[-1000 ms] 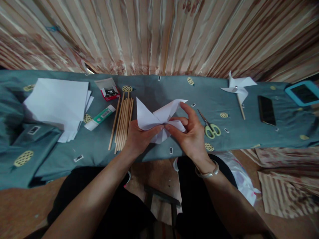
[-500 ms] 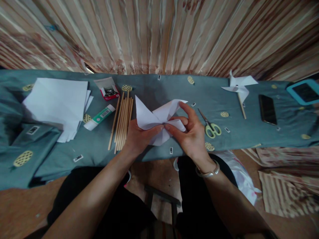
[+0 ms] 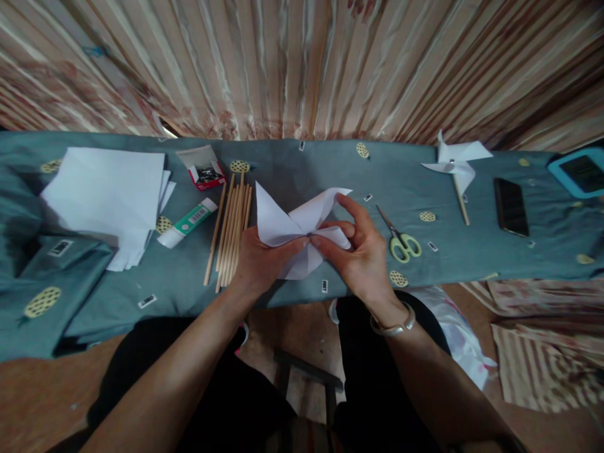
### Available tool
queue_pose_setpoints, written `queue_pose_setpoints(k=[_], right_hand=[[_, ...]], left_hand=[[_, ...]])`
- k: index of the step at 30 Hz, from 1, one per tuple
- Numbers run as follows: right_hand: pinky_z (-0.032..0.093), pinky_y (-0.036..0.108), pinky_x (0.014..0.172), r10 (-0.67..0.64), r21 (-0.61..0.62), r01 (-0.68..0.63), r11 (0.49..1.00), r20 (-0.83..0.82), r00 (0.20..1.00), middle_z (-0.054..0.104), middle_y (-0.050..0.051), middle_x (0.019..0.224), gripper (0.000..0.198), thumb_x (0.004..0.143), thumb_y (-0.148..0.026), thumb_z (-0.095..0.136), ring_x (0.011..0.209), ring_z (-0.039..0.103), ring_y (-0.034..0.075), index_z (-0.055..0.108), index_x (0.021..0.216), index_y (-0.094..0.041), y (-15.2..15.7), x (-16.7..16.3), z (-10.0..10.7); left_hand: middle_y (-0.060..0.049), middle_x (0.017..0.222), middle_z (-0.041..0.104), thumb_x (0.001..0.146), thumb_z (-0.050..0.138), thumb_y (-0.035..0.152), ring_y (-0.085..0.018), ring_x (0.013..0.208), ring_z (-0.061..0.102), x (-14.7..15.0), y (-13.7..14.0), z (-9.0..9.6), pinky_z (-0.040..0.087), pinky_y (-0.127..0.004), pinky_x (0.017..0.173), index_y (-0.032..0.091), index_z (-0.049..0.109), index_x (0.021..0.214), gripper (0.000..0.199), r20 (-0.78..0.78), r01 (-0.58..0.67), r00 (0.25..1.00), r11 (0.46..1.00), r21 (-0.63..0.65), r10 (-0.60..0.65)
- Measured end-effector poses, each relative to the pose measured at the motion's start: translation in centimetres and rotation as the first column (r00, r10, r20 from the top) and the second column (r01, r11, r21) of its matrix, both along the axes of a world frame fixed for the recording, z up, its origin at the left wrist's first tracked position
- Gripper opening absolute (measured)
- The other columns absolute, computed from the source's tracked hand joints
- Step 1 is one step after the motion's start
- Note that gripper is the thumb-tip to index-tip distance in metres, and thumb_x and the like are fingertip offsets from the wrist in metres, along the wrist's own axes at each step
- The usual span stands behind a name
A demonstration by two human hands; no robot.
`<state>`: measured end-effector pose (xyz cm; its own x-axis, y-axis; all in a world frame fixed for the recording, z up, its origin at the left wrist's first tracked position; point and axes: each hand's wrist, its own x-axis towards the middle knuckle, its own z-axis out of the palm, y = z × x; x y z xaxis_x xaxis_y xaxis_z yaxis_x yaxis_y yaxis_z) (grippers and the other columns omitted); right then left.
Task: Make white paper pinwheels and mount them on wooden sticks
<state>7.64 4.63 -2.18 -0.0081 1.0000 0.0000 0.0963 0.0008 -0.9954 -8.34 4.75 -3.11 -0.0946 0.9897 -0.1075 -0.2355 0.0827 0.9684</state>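
Observation:
A white paper pinwheel (image 3: 309,217) is held over the table's front half, its blades folded in toward the middle. My left hand (image 3: 264,255) grips it from the left, thumb pressed near the centre. From the other side my right hand (image 3: 356,248) is closed on it, thumb at the centre and index finger against the upper right blade. Both thumb tips nearly meet; what lies under them is hidden. Left of the pinwheel lies a bundle of wooden sticks (image 3: 233,229). Scissors with green handles (image 3: 401,239) rest to the right of my right hand.
On the left are stacked white paper (image 3: 108,195), a glue stick (image 3: 187,223) and an open red box of small metal pieces (image 3: 205,173). On the right lie a pinwheel on a stick (image 3: 455,165), a phone (image 3: 512,206) and a blue-framed device (image 3: 580,173). A curtain (image 3: 283,69) hangs behind.
Both hands keep the same grip on the pinwheel. Its lower blade has spread slightly down and left. The view has shifted very slightly.

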Motion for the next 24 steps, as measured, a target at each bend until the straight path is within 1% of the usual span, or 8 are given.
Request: queue_pose_setpoints(k=[3,8,13,19,24], right_hand=[[0.061,0.038,0.071,0.008,-0.003,-0.008,1.0,0.017,1.0,0.075,-0.001,0.093,0.072,0.076,-0.035,0.081,0.079,0.072,0.02,0.048,0.139,-0.032,0.03,0.01,-0.1],[0.061,0.035,0.068,-0.006,-0.028,0.005,1.0,-0.02,1.0,0.075,-0.001,0.091,0.069,0.074,-0.036,0.082,0.076,0.072,0.019,0.05,0.135,-0.03,0.11,-0.16,-0.1],[0.062,0.033,0.066,-0.032,-0.051,0.029,0.998,-0.052,0.998,0.075,-0.002,0.087,0.069,0.071,-0.036,0.084,0.074,0.072,0.018,0.052,0.13,-0.026,0.17,-0.39,0.05],[0.062,0.032,0.066,-0.022,-0.049,0.02,0.999,-0.032,0.999,0.076,-0.002,0.088,0.065,0.072,-0.037,0.083,0.076,0.072,0.017,0.052,0.129,-0.025,0.23,-0.41,0.02],[0.062,0.034,0.067,-0.019,-0.051,0.017,0.999,-0.042,0.999,0.076,-0.001,0.088,0.064,0.072,-0.038,0.083,0.078,0.073,0.019,0.054,0.127,-0.025,0.28,-0.41,-0.02]], left_hand=[[-0.004,0.074,0.078,0.059,0.087,0.019,-0.017,0.065,0.069,-0.09,0.06,-0.1,0.057,-0.027,0.061,0.014,0.077,0.075,0.019,-0.011,0.009,1.0,1.0,-0.017,-0.009],[-0.002,0.069,0.076,0.058,0.086,0.021,-0.016,0.06,0.067,-0.14,0.25,0.01,0.056,-0.026,0.055,0.016,0.076,0.07,0.017,-0.045,-0.009,0.999,1.0,0.008,0.009],[-0.003,0.073,0.077,0.061,0.086,0.021,-0.018,0.065,0.069,-0.2,0.18,-0.09,0.058,-0.029,0.06,0.015,0.076,0.074,0.018,-0.059,-0.003,0.998,1.0,0.021,0.004],[-0.004,0.071,0.076,0.06,0.087,0.022,-0.018,0.063,0.068,-0.24,0.07,-0.23,0.056,-0.028,0.058,0.015,0.077,0.072,0.018,-0.082,-0.028,0.996,0.999,-0.032,0.026],[-0.004,0.071,0.076,0.059,0.087,0.02,-0.018,0.063,0.067,-0.24,0.18,0.04,0.054,-0.027,0.057,0.014,0.077,0.07,0.016,-0.1,-0.041,0.994,0.998,-0.037,0.037]])
